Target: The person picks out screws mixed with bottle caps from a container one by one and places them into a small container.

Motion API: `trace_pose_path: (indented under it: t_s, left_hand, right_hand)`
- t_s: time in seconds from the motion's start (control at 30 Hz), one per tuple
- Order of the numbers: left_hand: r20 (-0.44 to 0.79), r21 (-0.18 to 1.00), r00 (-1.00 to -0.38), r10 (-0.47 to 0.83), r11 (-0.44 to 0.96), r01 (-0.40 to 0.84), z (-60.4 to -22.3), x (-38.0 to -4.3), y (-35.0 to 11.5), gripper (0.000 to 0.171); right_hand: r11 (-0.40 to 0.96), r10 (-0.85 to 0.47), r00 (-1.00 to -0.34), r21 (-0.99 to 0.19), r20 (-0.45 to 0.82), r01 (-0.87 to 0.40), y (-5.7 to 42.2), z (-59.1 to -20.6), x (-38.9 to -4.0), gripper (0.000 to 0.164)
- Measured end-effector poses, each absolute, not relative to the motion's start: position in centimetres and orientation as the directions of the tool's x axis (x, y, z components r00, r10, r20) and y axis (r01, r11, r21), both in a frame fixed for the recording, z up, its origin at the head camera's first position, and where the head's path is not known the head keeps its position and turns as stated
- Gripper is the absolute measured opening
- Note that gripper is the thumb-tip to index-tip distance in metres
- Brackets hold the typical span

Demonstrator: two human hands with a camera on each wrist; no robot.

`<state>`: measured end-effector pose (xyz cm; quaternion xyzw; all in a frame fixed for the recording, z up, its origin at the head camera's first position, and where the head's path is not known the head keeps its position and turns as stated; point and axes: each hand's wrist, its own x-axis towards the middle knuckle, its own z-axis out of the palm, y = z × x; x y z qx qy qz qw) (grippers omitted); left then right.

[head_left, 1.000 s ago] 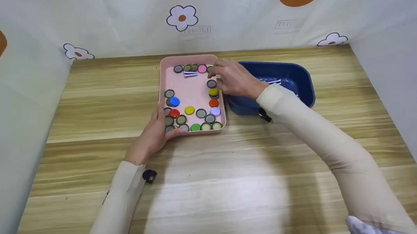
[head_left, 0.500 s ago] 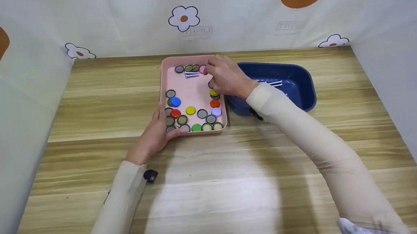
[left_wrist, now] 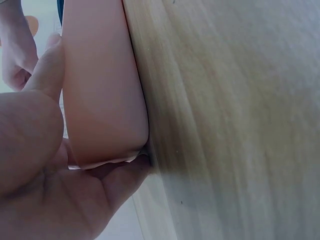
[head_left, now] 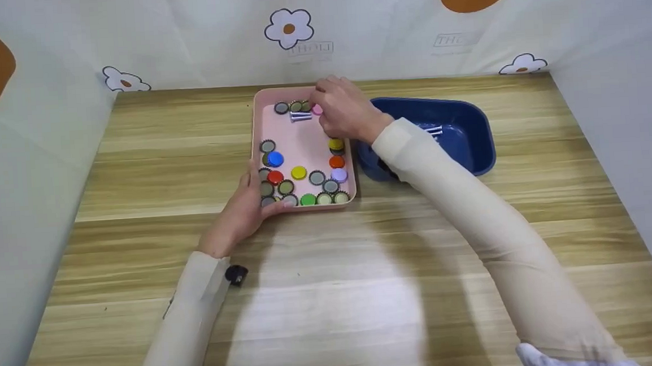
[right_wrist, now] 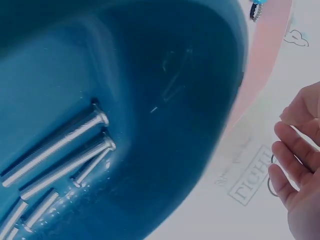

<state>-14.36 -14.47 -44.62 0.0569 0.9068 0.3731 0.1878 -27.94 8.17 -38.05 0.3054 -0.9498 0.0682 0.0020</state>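
Note:
A pink tray [head_left: 300, 136] holds several bottle caps, some face down and grey inside. Its near left corner is gripped by my left hand [head_left: 237, 211], thumb on the rim and fingers around the side, as the left wrist view also shows. My right hand [head_left: 347, 111] is over the tray's far right part, fingers bent, beside a pink bottle cap [head_left: 317, 110] and silver bolts [head_left: 300, 116]. In the right wrist view its thumb and forefinger tips are close together; whether anything is between them is hidden.
To the right of the tray stands a deep blue bin [head_left: 473, 134] with several silver bolts [right_wrist: 62, 165] lying in it. Both containers are on a wooden table [head_left: 333, 296] in front of a patterned backdrop [head_left: 209, 37].
My right hand has moved left over the tray's far right corner, now covering caps there. My left hand keeps its hold on the tray. The caps in view look unmoved.

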Motion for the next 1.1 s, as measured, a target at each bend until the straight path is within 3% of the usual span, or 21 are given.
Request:
trace_pose_path:
  t_s: [0.3, 1.1]
  left_hand:
    - [-0.303, 0.716, -0.926, 0.224, 0.695, -0.066, -44.6, -14.2, -14.6, 0.122]
    - [-0.321, 0.69, -0.919, 0.227, 0.721, -0.063, -44.6, -14.2, -14.5, 0.122]
  right_hand:
    - [0.84, -0.542, -0.838, -0.051, -0.061, -0.54, 6.0, -37.6, -28.6, 0.036]
    - [0.855, -0.517, -0.853, 0.003, -0.07, -0.519, 4.7, -38.4, -30.1, 0.035]
